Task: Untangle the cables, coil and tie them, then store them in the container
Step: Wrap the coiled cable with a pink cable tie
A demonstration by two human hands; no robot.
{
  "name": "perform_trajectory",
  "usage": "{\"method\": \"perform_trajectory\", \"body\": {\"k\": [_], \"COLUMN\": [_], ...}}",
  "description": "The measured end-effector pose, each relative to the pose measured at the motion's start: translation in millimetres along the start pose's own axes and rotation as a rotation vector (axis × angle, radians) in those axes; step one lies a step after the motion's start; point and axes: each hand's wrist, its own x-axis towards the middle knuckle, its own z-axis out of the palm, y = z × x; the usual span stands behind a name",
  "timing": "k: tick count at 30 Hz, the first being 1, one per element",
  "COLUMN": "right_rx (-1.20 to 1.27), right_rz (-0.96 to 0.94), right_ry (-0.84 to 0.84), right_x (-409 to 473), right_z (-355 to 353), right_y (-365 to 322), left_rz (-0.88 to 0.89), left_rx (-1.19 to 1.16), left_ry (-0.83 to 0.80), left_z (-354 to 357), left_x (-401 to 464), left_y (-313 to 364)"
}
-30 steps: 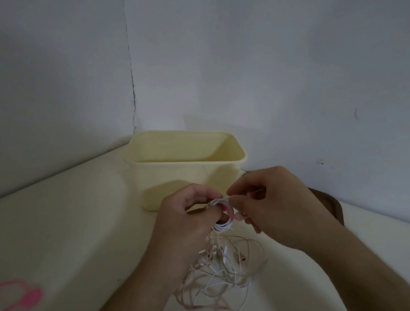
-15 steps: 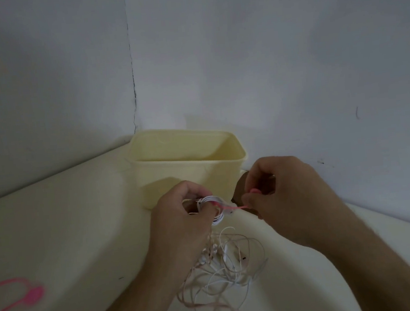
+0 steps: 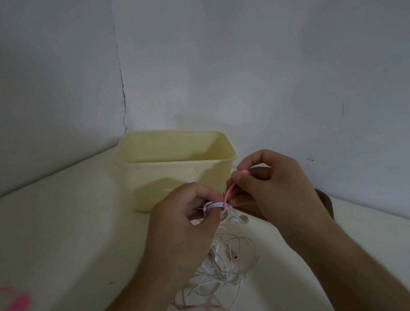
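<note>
Left hand [image 3: 180, 223] pinches small white cable coil [image 3: 213, 206] above table [image 3: 57, 244], just in front of cream container [image 3: 175, 173]. Right hand [image 3: 269, 181] pinches pink tie [image 3: 228, 190] running to coil. Loose cables [image 3: 225, 268] tangled below hands. 1 more pink tie [image 3: 10, 303] far left.

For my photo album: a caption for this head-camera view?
Left hand holds a coiled white earphone cable while right hand pulls a pink tie before a cream container.
</note>
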Motion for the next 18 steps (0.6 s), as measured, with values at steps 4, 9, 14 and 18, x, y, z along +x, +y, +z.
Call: {"method": "perform_trajectory", "body": {"k": [4,9,14,18], "right_rx": [0.02,-0.013,-0.042,-0.091], "right_rz": [-0.008,-0.041,-0.05,-0.066], "right_ry": [0.044,0.058,0.036,0.046], "right_x": [0,0,-1,0], "right_z": [0,2,6,9], "right_y": [2,4,7,10], "left_rz": [0.046,0.009,-0.047,-0.074], "left_rx": [-0.039,-0.172,-0.323,-0.403], "left_ry": [-0.02,-0.028,0.005,-0.002], "left_z": [0,0,-1,-1], "left_x": [0,0,3,3], "left_y": [1,5,10,14]}}
